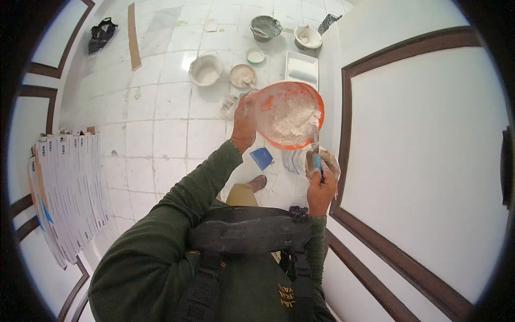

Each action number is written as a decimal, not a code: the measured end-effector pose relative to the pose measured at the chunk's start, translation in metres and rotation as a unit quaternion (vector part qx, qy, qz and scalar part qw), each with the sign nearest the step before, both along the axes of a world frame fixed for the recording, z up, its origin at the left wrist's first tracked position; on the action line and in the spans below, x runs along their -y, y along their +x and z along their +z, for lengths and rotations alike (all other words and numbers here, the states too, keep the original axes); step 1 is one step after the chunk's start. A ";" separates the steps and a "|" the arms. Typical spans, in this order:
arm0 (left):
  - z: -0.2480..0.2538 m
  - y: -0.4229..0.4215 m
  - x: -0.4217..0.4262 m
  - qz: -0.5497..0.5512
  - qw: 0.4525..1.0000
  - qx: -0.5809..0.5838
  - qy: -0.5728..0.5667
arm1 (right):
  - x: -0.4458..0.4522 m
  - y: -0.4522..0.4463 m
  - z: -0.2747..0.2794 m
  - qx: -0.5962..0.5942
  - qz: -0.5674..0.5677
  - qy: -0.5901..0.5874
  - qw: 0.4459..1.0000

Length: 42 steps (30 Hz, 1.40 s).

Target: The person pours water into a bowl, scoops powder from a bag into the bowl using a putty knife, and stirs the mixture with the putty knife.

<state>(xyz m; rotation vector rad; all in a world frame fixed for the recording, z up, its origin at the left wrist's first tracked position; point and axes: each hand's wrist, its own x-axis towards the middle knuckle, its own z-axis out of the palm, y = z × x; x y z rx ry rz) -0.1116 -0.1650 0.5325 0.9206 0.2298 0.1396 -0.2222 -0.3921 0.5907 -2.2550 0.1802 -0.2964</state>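
My left hand is closed on the left rim of an orange bowl, which it holds up above the floor. White powder fills much of the bowl, heaped toward its right side. In my right hand is a putty knife with a blue-green handle, its fingers wrapped round the grip. The knife's coated blade reaches over the bowl's lower right rim to the powder; its tip is hard to make out. Behind the right hand is a crumpled brownish bag.
On the tiled floor stand a white bucket, a bowl of powder, a roller tray, a dark bucket and a black-and-white bucket. A blue flat piece lies near my foot. Stacked boxes line the left; a panelled wall borders the right.
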 end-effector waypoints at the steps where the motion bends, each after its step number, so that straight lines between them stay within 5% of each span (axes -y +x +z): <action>1: 0.001 0.000 -0.001 0.005 1.000 -0.005 0.003 | 0.003 0.000 0.001 -0.014 0.028 -0.041 0.999; 8: 0.007 -0.002 -0.014 0.019 1.000 -0.007 0.003 | -0.017 0.000 0.001 -0.032 0.155 -0.064 0.985; 14: 0.000 -0.002 -0.019 0.012 1.000 0.001 0.001 | -0.012 0.039 0.008 0.042 0.057 -0.056 0.996; 23: 0.002 0.000 -0.018 0.018 0.999 -0.027 -0.010 | -0.010 0.029 0.006 -0.080 0.136 -0.102 0.982; 29: -0.005 0.001 -0.018 0.027 0.999 -0.024 0.024 | -0.027 0.019 0.017 -0.032 0.142 -0.064 0.987; 32: 0.008 -0.003 -0.019 0.019 0.999 -0.031 0.022 | -0.010 0.036 0.026 0.030 0.112 -0.133 0.984; 38: 0.014 -0.005 -0.017 0.033 0.999 -0.042 0.009 | 0.003 0.028 0.026 -0.017 0.140 -0.173 0.975; 42: 0.015 -0.005 -0.018 0.041 0.999 -0.027 0.004 | -0.004 0.005 0.019 -0.042 0.149 -0.095 0.983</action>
